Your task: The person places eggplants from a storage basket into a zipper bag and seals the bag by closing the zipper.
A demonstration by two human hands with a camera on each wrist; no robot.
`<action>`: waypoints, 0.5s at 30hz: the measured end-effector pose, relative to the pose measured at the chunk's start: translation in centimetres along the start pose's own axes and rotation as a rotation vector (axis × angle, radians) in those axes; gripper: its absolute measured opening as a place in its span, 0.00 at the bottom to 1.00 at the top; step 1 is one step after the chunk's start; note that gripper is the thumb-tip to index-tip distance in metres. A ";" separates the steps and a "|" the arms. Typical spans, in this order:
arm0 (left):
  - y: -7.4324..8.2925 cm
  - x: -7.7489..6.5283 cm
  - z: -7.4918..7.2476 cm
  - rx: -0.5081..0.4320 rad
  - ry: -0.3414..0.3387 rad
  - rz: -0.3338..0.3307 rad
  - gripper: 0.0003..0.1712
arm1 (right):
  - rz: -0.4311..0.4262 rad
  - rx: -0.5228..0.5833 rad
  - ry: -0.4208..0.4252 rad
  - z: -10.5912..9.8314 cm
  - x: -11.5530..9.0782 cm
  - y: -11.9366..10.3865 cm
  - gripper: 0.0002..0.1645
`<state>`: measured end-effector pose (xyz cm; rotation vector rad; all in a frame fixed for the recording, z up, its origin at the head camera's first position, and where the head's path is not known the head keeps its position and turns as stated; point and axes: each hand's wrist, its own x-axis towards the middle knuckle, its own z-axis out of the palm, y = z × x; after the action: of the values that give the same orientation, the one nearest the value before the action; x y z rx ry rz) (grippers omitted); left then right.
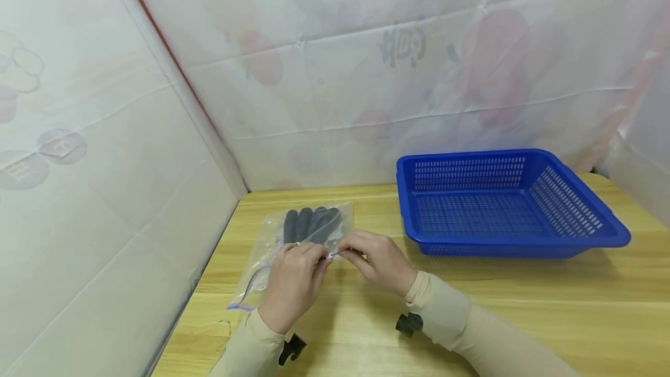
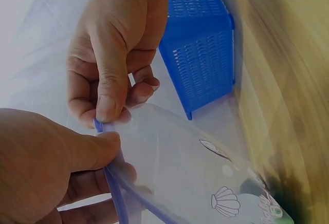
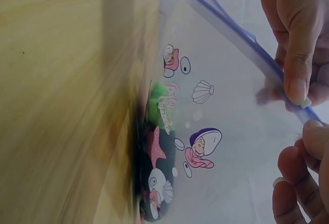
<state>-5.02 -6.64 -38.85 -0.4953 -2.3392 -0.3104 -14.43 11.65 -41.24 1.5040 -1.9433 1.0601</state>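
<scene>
A clear zip bag (image 1: 266, 238) with a purple zip strip (image 3: 234, 27) lies on the wooden table, its near edge raised. Inside it is a dark glove (image 1: 305, 224), its fingers pointing away from me. Cartoon prints and a shell (image 3: 202, 91) decorate the plastic. My left hand (image 1: 295, 284) pinches the zip strip between thumb and fingers. Close beside it, my right hand (image 1: 381, 260) pinches the strip's right end. Left of my left hand, the two edges of the strip stand apart. Some of the glove is hidden behind my left hand.
A blue plastic basket (image 1: 487, 241) with slotted walls stands at the right on the table (image 1: 523, 313). White printed sheeting (image 1: 335, 86) hangs along the back and the left side of the table.
</scene>
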 end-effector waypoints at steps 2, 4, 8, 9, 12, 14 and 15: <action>-0.1 0.1 0.0 0.015 0.007 -0.001 0.07 | 0.010 0.004 0.012 -0.1 0.1 0.0 0.04; -0.2 0.1 -0.1 0.033 0.017 0.002 0.08 | 0.022 0.011 0.023 -0.3 0.2 0.0 0.03; -0.3 0.2 -0.2 0.053 0.032 0.001 0.09 | 0.043 0.020 0.042 -0.6 0.3 0.2 0.04; -0.4 0.2 -0.2 0.053 0.035 0.000 0.10 | 0.050 0.020 0.045 -0.6 0.2 0.3 0.04; -0.5 0.2 -0.3 0.058 0.041 -0.005 0.10 | 0.070 0.012 0.056 -0.8 0.2 0.5 0.04; -0.7 0.2 -0.3 0.064 0.042 -0.005 0.10 | 0.086 0.001 0.059 -0.9 0.1 0.8 0.03; -0.7 0.2 -0.3 0.067 0.042 -0.005 0.09 | 0.093 -0.005 0.063 -1.0 0.1 0.9 0.03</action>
<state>-5.26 -7.34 -38.51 -0.4464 -2.3026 -0.2414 -15.36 12.44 -40.85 1.3728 -1.9875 1.1268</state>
